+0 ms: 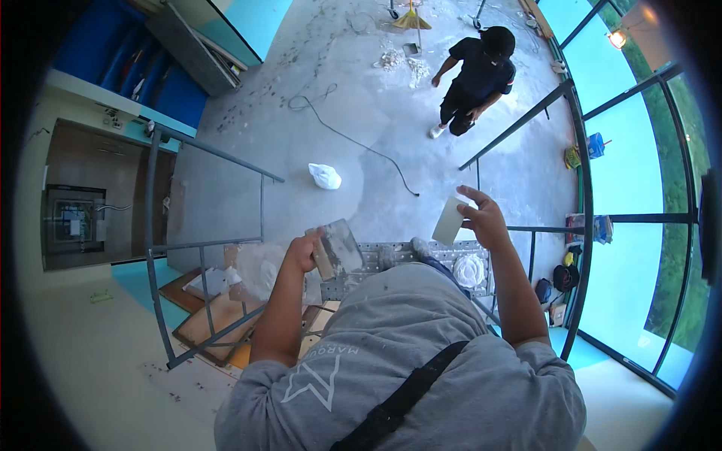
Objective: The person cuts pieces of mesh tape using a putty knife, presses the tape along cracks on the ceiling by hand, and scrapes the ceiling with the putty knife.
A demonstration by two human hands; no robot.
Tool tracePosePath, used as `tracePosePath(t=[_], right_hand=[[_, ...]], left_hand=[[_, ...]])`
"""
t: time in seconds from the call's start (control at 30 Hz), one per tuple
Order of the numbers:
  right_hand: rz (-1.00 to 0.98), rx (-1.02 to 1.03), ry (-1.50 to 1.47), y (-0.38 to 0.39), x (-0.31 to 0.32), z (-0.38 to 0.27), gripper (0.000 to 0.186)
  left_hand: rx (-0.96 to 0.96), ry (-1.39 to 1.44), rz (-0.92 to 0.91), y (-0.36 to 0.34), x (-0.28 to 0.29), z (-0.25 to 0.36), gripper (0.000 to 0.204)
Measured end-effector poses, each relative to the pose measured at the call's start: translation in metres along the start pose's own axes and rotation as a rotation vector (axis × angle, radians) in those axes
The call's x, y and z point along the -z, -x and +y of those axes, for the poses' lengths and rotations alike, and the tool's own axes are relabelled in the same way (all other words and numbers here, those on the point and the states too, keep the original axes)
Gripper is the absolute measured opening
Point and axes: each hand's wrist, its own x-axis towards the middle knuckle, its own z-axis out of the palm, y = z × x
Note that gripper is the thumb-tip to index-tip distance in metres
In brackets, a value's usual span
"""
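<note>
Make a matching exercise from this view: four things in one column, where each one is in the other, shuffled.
Things:
1. trowel
2. pale scraper blade
3. white bag
4. coil of white cord

Places:
A. lying on the floor below
B. in the right hand
C. on the perforated platform
D. in the left hand

Pairs: 1-D, 2-B, 3-A, 4-C

Bright daylight pours in through the tall glass wall (639, 173) on the right, washing its panes pale. A lit lamp (617, 38) glares far right. The concrete floor (361, 113) is evenly lit, with soft shadows. Fisheye distortion bends the railings (207, 248), and black vignetting rims the frame.
</note>
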Motion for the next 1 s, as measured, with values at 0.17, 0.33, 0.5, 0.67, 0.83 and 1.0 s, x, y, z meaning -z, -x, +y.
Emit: tracePosePath(t=[0.17,0.33,0.5,0.67,0.83,1.0], right_hand=[[-0.052,0.026,0.227,0.003,-0.017,0.007,0.058],[-0.103,0.144,0.43,0.006,-0.046,-0.008,0.058],[-0.132,0.278,0.589,0.011,-0.061,-0.011,0.061],[-0.138,0.329,0.724,0.021,-0.07,-0.016,0.061],[-0.127,0.362,0.682,0.024,-0.068,-0.007,0.061],[-0.107,0.437,0.75,0.028,-0.071,-0.005,0.054]], left_hand=[[-0.453,-0.737,0.104,0.029,-0.07,0.014,0.034],[-1.172,-1.277,-0.104,0.09,-0.169,0.034,0.021],[-1.403,-1.501,-0.244,0.106,-0.208,0.039,0.03],[-1.497,-1.544,-0.374,0.105,-0.218,0.037,0.032],[-1.521,-1.571,-0.396,0.107,-0.223,0.032,0.031],[-1.535,-1.593,-0.406,0.11,-0.225,0.029,0.032]])
